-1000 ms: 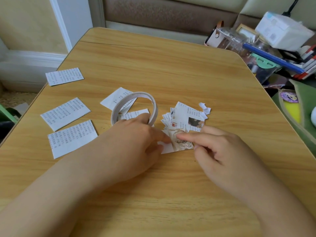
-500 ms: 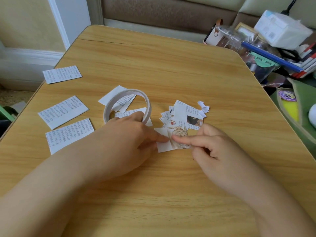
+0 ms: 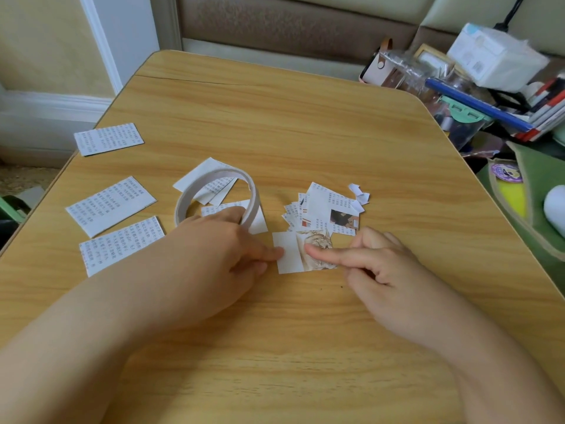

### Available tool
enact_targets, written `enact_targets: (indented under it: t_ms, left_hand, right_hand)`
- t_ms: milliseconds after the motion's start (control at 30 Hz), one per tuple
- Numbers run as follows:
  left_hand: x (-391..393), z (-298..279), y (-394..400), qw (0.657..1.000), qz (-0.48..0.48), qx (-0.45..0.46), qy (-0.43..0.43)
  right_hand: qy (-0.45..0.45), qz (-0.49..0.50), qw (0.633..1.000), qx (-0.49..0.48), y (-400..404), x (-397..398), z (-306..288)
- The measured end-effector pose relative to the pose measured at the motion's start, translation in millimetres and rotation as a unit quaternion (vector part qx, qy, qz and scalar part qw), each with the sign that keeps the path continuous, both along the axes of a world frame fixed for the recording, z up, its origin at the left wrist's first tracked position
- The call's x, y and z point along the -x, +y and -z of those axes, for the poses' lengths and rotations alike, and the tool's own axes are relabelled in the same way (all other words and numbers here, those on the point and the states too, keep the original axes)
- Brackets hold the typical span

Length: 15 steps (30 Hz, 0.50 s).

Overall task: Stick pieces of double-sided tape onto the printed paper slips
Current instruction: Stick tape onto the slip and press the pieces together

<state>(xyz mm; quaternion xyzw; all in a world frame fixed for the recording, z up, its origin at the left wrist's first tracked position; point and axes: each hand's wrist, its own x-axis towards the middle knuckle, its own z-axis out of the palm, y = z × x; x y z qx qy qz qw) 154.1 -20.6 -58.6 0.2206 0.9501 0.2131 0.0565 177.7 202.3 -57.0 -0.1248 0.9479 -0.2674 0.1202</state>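
A small picture slip (image 3: 318, 255) lies on the table (image 3: 305, 123), and a white piece of tape (image 3: 289, 254) covers its left part. With one fingertip my left hand (image 3: 214, 258) touches the left edge of that white piece. Another of its fingers reaches into the upright roll of double-sided tape (image 3: 214, 194). My right hand (image 3: 376, 267) presses its straight index finger on the picture part, its other fingers curled under. A pile of small printed slips (image 3: 324, 209) sits just behind.
Three larger text slips (image 3: 110, 206) lie at the table's left, with more under the tape roll. A few curled backing scraps (image 3: 357, 194) lie behind the pile. Boxes, pens and bags (image 3: 477, 87) crowd the right beyond the table edge.
My two fingertips met on the slip; now they are apart and the white tape piece shows between them. The view has shifted slightly.
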Motion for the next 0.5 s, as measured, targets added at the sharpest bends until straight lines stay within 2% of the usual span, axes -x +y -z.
enact_targets:
  t_ms: [100,400,500]
  left_hand:
    - [0,-1,5,0.999,-0.005,0.026,0.025]
    - [1,-2,10,1.000,0.008,-0.012,0.001]
    - [3,-2,15,1.000,0.010,0.001,0.002]
  right_hand:
    - [-0.003,-0.006,1.000,0.014,3,2,-1]
    - [-0.064,0.062,0.970,0.225,8,6,-9]
    - [-0.022,0.161,0.946,0.281,12,13,-12]
